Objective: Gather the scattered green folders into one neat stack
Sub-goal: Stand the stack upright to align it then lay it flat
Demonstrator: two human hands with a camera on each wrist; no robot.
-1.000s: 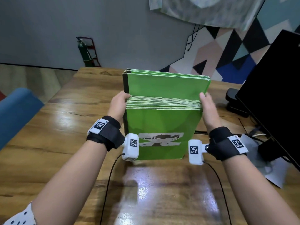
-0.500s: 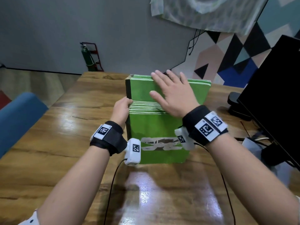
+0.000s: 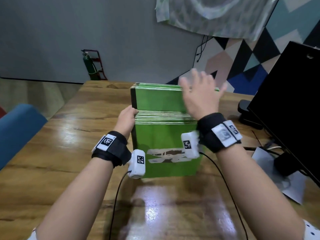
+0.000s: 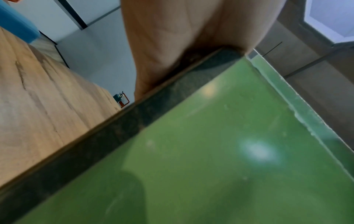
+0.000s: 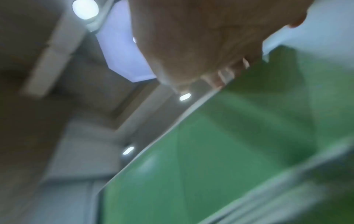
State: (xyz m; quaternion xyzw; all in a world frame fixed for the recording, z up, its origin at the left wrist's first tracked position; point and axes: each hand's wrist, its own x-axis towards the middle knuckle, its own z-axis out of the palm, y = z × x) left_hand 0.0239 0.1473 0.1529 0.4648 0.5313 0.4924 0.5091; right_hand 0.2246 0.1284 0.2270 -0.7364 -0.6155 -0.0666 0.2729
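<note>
Above the green folders [image 3: 161, 141], blurred right hand [image 3: 200, 94] spread; left hand [image 3: 127, 118] grips them.

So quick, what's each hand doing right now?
Left hand: grips the left edge of the green folders, which stand upright on the table.
Right hand: open, fingers spread, raised at their top edge; contact unclear.

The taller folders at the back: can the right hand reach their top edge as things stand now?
Probably yes. The right hand hangs open just above the taller folders, with nothing between; the left hand only holds the left side.
</note>
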